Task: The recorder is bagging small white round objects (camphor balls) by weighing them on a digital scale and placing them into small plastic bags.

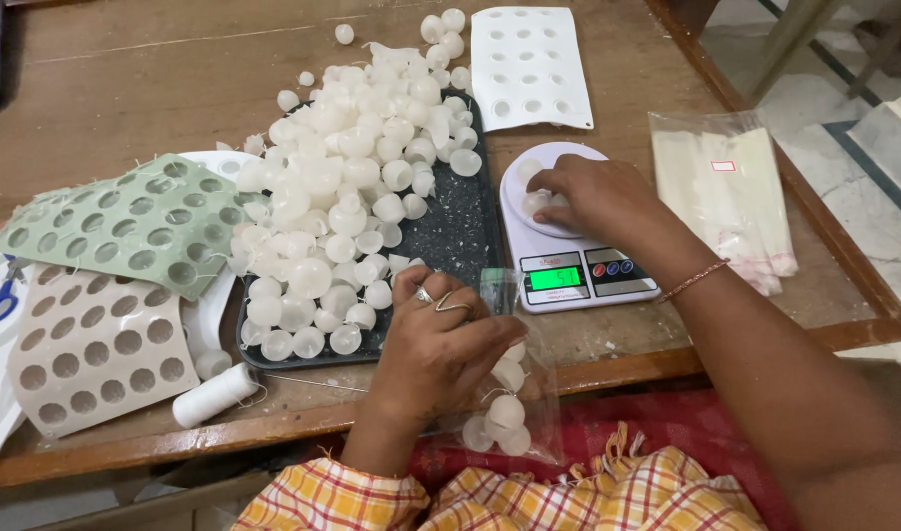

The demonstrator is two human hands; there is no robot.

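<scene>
Few balls bagged, dozens heaped on tray atop tabletop. Left hand pinching clear bag open; right hand curled over balls on scale.

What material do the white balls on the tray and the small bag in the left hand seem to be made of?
White balls: probably wax, judging by their milky, half-clear, softly glossy look with thin threads sticking out. Small bag, held by the left hand: thin clear plastic film; it shines and the balls inside show through.
</scene>
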